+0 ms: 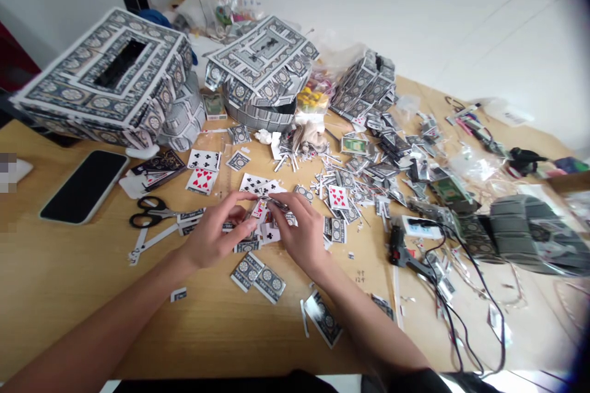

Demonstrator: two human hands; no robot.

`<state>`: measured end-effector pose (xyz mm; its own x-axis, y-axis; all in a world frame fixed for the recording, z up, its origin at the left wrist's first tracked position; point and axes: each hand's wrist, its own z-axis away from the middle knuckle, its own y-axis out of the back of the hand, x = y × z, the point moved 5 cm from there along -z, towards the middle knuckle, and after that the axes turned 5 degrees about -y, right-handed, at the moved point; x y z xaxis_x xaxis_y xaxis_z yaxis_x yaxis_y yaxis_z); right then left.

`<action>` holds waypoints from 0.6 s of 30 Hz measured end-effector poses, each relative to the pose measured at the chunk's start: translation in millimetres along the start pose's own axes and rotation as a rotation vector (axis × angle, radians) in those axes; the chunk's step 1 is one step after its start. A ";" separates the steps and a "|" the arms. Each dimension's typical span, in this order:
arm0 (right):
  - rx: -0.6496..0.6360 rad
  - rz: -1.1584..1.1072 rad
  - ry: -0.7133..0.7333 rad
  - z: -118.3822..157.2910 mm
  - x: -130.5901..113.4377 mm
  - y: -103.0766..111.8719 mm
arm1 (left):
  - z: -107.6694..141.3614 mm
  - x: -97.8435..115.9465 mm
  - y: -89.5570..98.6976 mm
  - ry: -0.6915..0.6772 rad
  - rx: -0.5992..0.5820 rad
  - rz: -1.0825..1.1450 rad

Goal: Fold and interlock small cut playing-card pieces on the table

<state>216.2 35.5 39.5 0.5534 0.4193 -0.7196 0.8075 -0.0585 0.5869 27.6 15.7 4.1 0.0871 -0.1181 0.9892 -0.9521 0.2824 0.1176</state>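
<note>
My left hand (224,227) and my right hand (299,224) meet over the middle of the table. Between their fingertips is a playing card (262,214) with red print, bent or folded; its exact shape is partly hidden by the fingers. Both hands are closed on it. Under and behind them lie face-up club cards (258,184) and cut card pieces. Black-handled scissors (154,213) rest left of my left hand, their blades toward cut cards (188,221). Two patterned cards (259,277) lie face down just in front of the hands.
Boxes covered in patterned cards (110,80) stand at the back, one with a lifted lid (267,52). A phone (85,187) lies left. Card scraps (341,178) spread across the centre right. A glue gun (408,255), black cables (479,282) and a power strip (421,227) occupy the right.
</note>
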 end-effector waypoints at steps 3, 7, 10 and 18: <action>0.039 0.025 0.021 2.7 0.0 0.7 | 0.4 -2.9 -0.3 0.021 0.011 0.028; 0.054 0.035 0.053 5.2 0.9 -1.2 | 0.6 -5.5 -0.7 0.065 0.014 0.094; 0.049 0.016 0.023 5.5 3.3 -2.8 | -0.3 -4.4 -0.6 0.052 -0.005 0.068; 0.045 -0.052 0.016 2.3 1.1 -0.5 | -0.6 -1.1 0.8 -0.043 -0.022 -0.188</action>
<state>216.9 33.9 37.7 0.5073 0.4374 -0.7425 0.8438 -0.0771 0.5311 26.9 16.6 3.1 0.2499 -0.2114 0.9449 -0.9134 0.2725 0.3025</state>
